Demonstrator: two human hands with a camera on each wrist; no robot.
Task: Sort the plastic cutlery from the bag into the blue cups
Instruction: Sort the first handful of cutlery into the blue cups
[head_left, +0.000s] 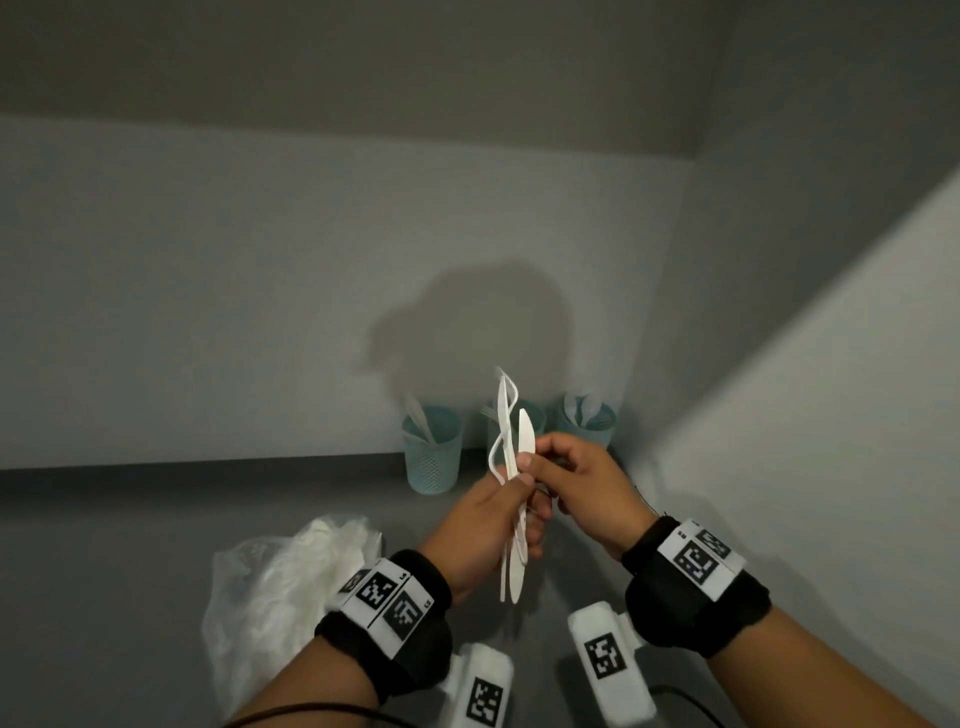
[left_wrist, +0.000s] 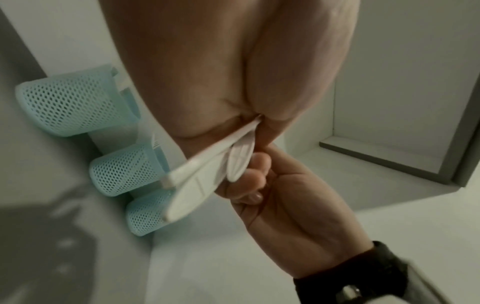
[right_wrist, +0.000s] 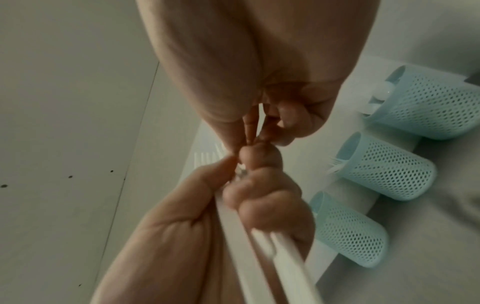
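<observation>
Cutlery (head_left: 511, 483) stands bunched in the left hand (head_left: 485, 525), whose fingers grip it, while the right hand (head_left: 582, 480) pinches one piece.

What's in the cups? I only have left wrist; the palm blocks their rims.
Observer: Right wrist shows spoons in the right cup.
Operator: What am I holding?
Observer: Head view: a knife stands up in the bundle that the left hand grips.
Operator: Bag?
Observer: Head view: the bag lies on the table, beside the left forearm.
</observation>
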